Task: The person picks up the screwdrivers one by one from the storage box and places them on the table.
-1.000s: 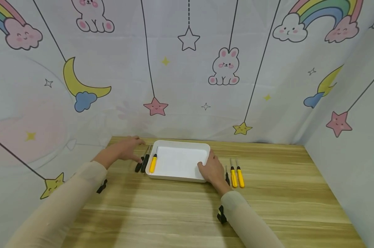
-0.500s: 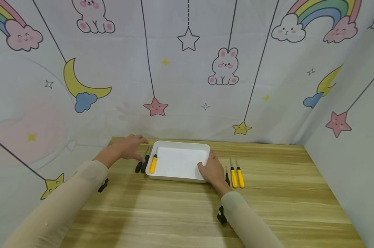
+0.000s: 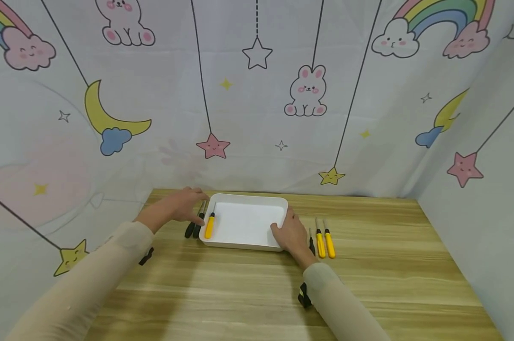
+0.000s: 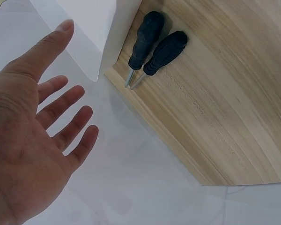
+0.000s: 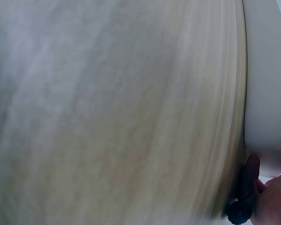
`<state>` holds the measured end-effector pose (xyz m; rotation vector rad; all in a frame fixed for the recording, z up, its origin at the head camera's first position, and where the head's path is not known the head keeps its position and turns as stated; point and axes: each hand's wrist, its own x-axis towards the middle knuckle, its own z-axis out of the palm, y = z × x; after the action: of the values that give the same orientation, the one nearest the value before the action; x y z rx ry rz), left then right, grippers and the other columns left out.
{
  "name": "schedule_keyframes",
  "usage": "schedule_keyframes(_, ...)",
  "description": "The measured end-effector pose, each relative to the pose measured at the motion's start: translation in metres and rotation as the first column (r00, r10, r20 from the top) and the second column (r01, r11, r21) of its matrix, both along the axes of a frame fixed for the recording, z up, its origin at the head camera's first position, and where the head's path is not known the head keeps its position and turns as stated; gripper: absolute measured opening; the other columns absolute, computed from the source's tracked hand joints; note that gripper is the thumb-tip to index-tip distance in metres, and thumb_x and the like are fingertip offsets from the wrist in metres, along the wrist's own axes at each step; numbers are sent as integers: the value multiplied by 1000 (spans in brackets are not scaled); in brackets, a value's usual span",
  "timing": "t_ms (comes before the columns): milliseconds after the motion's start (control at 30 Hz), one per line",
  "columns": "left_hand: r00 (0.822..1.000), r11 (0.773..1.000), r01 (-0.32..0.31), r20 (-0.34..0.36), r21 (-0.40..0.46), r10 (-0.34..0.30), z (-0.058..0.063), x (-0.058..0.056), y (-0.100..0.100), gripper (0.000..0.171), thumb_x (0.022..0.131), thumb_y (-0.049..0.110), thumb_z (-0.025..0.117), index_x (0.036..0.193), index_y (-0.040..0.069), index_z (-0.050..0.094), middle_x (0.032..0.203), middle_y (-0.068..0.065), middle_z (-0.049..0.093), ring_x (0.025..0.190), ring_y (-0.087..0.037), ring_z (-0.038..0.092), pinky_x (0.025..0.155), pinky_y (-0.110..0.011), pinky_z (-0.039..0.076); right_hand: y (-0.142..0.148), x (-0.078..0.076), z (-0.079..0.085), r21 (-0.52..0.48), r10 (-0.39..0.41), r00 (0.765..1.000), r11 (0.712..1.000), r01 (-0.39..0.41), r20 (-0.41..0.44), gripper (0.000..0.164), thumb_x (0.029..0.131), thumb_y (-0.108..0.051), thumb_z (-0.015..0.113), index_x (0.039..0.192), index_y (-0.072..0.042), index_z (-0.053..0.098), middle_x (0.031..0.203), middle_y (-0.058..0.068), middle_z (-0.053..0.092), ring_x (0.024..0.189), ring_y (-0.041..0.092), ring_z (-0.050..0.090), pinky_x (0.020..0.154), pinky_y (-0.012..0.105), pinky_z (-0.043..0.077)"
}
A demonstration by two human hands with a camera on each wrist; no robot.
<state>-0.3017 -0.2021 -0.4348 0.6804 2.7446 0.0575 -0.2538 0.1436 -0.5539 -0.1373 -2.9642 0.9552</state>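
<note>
A white tray (image 3: 244,246) lies near the back of the table, holding a yellow-handled screwdriver (image 3: 210,227) along its left side. My left hand (image 3: 177,207) hovers over the tray's left end, thumb and fingers spread and nothing in its grasp; its palm (image 4: 28,145) faces the left wrist camera. Below it, two black-handled screwdrivers (image 4: 147,40) lie side by side against the tray's outer left wall. My right hand (image 3: 292,232) grips the tray's right side, thumb over the rim and fingers along the outside. Only part of that hand (image 5: 274,199) shows in the right wrist view.
Right of the tray lie a small black-handled screwdriver (image 3: 311,244) and two yellow-handled screwdrivers (image 3: 320,244), parallel to each other. The wooden table (image 3: 239,293) meets a white cartoon-print curtain (image 3: 257,104) at its back and sides.
My left hand has shifted slightly to the right, from over the black-handled screwdrivers to the tray's left rim. The right hand and the tray stay where they were.
</note>
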Motion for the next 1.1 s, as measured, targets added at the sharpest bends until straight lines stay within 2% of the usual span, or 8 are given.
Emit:
schedule_keyframes(200,1000,1000,-13,-4,-7,13,-4,-1,0,85,88,51,85,155,11,53,162,-24,42,144,-51,41,112,-69,41,-1,0,-1,-3,-3,1000,1000,3,-1,86,99,-41,61,164,2,26,153,30,49,128,48,59,105,60,48)
schedule_keyframes(367,999,1000,6,-38,-14,-7,-9,-1,1,84,86,53,85,153,10,56,158,-24,46,140,-50,45,111,-68,42,0,0,-1,-4,-4,1000,1000,4,0,86,99,-41,61,165,1,26,155,29,48,129,48,58,106,60,48)
schedule_keyframes(567,998,999,38,-42,29,-37,-15,0,4,84,87,49,86,153,8,56,157,-23,47,140,-50,45,114,-65,40,-1,0,-1,-4,-3,1000,1000,3,1,86,99,-41,61,165,2,25,155,29,47,130,48,57,107,61,47)
schedule_keyframes(833,999,998,36,0,55,-36,-18,3,14,88,87,46,88,156,5,52,159,-23,45,144,-49,42,115,-65,39,0,0,-2,-6,-5,1000,1000,5,-2,87,99,-41,61,165,2,24,155,30,48,130,48,57,107,60,47)
schedule_keyframes(1100,998,998,53,37,26,-54,-25,4,19,90,86,47,88,155,3,51,160,-21,45,144,-47,43,116,-61,40,0,0,-1,-9,-8,1000,1000,8,-12,87,98,-41,61,165,1,26,153,30,49,128,49,58,106,61,48)
